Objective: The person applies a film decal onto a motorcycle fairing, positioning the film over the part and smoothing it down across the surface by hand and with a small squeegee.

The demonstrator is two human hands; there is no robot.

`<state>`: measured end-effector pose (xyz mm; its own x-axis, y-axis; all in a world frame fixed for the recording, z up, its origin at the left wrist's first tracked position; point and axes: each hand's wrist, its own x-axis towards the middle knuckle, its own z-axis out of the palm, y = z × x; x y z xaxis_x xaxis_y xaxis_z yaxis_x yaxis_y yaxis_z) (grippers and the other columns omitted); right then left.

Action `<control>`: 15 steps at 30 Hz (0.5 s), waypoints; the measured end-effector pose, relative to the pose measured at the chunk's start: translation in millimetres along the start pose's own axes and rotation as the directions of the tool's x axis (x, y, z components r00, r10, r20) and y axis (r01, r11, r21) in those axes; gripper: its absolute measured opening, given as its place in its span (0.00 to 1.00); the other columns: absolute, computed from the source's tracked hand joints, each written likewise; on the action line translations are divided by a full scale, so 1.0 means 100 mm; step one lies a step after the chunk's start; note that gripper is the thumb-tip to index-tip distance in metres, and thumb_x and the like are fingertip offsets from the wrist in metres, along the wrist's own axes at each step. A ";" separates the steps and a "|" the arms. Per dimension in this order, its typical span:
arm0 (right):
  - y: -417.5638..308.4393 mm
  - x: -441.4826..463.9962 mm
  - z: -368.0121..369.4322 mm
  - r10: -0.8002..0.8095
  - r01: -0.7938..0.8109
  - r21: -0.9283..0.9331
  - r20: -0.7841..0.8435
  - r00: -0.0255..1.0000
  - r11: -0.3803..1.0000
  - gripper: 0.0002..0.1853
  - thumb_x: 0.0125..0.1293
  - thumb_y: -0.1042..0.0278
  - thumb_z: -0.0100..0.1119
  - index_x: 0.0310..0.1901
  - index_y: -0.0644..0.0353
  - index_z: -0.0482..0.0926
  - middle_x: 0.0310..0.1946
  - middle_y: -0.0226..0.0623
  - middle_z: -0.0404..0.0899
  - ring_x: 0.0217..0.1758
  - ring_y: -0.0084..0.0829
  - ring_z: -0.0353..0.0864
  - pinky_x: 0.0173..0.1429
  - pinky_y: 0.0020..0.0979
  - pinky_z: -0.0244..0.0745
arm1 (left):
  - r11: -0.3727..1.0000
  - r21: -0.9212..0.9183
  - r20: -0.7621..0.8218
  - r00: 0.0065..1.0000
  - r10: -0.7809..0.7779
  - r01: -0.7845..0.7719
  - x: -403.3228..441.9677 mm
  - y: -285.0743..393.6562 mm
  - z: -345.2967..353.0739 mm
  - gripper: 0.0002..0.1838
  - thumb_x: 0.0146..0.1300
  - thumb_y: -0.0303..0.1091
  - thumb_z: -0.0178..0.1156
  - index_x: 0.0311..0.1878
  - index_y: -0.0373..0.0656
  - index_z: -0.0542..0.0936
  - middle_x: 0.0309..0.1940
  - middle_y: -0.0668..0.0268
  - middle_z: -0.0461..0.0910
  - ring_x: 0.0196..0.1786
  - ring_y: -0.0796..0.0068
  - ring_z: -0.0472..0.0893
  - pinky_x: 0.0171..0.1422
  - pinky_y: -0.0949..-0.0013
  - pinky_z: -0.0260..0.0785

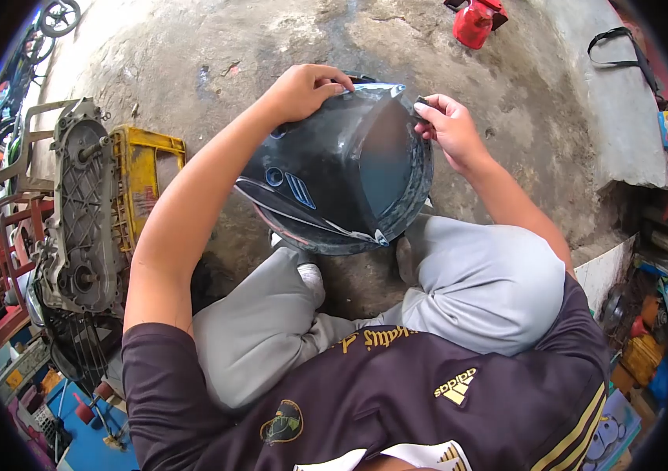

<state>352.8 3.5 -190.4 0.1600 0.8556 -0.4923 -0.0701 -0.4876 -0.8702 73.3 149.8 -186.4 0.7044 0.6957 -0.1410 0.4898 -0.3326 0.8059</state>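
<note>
A dark, scuffed plastic vehicle panel [322, 149] lies across a round black basin [426, 177]. Cloudy water [389, 169] shows in the basin to the right of the panel. Bare bluish edges mark the panel's corners, a round hole and a few slots. My left hand [306, 92] grips the panel's far edge, its fingertips bent over the rim. Over the basin's right rim, my right hand [445, 125] pinches a small dark piece [420, 102], perhaps sandpaper, close to the panel's far right corner. Whether that piece touches the panel I cannot tell.
Between my grey-trousered knees stands the basin, on a stained concrete floor [271, 35]. A yellow crate [149, 141] and a metal engine casing [81, 212] are at the left. A red object [474, 23] lies at the far right, near a concrete ledge [624, 118].
</note>
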 end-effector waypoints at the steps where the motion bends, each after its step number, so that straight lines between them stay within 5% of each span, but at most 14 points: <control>1: 0.04 0.02 -0.02 -0.035 0.035 -0.011 -0.002 0.999 0.999 0.07 0.77 0.65 0.66 0.50 0.57 0.83 0.39 0.27 0.86 0.37 0.19 0.84 0.44 0.24 0.77 | 1.000 0.008 -0.018 1.000 0.003 -0.003 -0.01 0.06 0.05 0.11 0.72 0.37 0.65 0.53 0.52 0.92 0.32 0.58 0.87 0.36 0.64 0.84 0.48 0.60 0.76; 5: 0.02 0.02 -0.03 -0.146 0.145 -0.014 -0.073 0.987 0.989 0.10 0.75 0.66 0.68 0.52 0.61 0.84 0.37 0.26 0.86 0.36 0.18 0.81 0.43 0.24 0.77 | 0.975 0.192 -0.026 0.992 0.120 -0.113 0.06 0.11 0.23 0.14 0.75 0.43 0.62 0.52 0.50 0.91 0.46 0.51 0.90 0.53 0.45 0.86 0.60 0.50 0.77; 8: 0.13 0.18 -0.16 -0.233 0.222 -0.108 -0.112 0.966 0.969 0.10 0.75 0.68 0.68 0.53 0.62 0.84 0.37 0.27 0.87 0.37 0.18 0.82 0.42 0.24 0.77 | 0.923 0.322 -0.118 0.959 0.259 -0.210 0.02 0.16 0.32 0.15 0.74 0.46 0.62 0.53 0.49 0.91 0.51 0.53 0.89 0.57 0.48 0.86 0.64 0.51 0.76; 9: 0.15 0.21 -0.19 -0.225 0.213 -0.105 -0.117 0.967 0.971 0.10 0.75 0.68 0.68 0.53 0.62 0.84 0.37 0.27 0.87 0.37 0.18 0.82 0.42 0.24 0.77 | 0.935 0.333 -0.026 0.990 0.137 -0.121 -0.06 0.33 0.28 0.22 0.76 0.52 0.62 0.63 0.50 0.88 0.65 0.54 0.83 0.70 0.48 0.79 0.76 0.50 0.69; 15: 0.01 0.33 -0.19 -0.187 0.181 -0.251 -0.001 0.982 0.951 0.10 0.78 0.67 0.64 0.53 0.64 0.84 0.40 0.31 0.89 0.39 0.20 0.84 0.45 0.25 0.79 | 0.870 0.452 -0.003 0.975 0.222 -0.196 -0.17 0.37 0.50 0.34 0.70 0.63 0.65 0.75 0.58 0.79 0.71 0.54 0.78 0.75 0.49 0.74 0.80 0.44 0.61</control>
<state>376.5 28.5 -207.3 0.1713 0.9315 -0.3207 0.2097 -0.3526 -0.9120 105.4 93.7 -183.4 0.7937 0.6067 0.0430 0.5201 -0.7137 0.4693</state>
